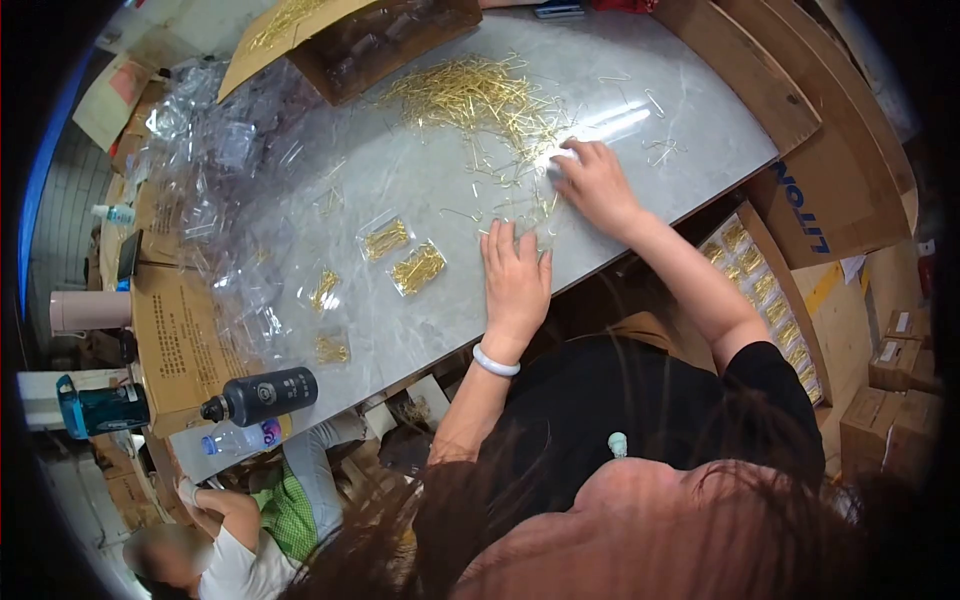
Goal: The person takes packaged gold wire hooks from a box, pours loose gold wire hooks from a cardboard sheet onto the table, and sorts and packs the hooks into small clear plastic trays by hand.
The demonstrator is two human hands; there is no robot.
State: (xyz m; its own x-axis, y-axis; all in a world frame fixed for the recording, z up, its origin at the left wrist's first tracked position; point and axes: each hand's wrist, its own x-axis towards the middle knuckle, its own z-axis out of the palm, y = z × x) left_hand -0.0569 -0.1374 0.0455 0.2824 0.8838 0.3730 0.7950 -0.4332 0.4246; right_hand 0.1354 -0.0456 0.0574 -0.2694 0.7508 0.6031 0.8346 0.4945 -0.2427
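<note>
My left hand (516, 278), with a pale bangle (496, 361) at the wrist, rests on the grey marbled table with its fingers stretched out. Its fingertips lie beside a few loose gold metal hooks (507, 212). To its right, my right hand (597, 188) is bent over the table, fingers curved and apart, close to more scattered hooks; I see nothing gripped in it. Beyond both hands spreads a large heap of gold hooks (480, 95). Left of my left hand lie two clear packs of hooks, a nearer pack (418, 268) and a farther pack (386, 239).
A cardboard box (385, 50) lies open at the far side. Clear plastic packaging (225, 150) covers the left. A dark bottle (265, 396) lies near the table's left end, where another person (240, 530) sits. Filled packs (765, 290) stand in a carton at right.
</note>
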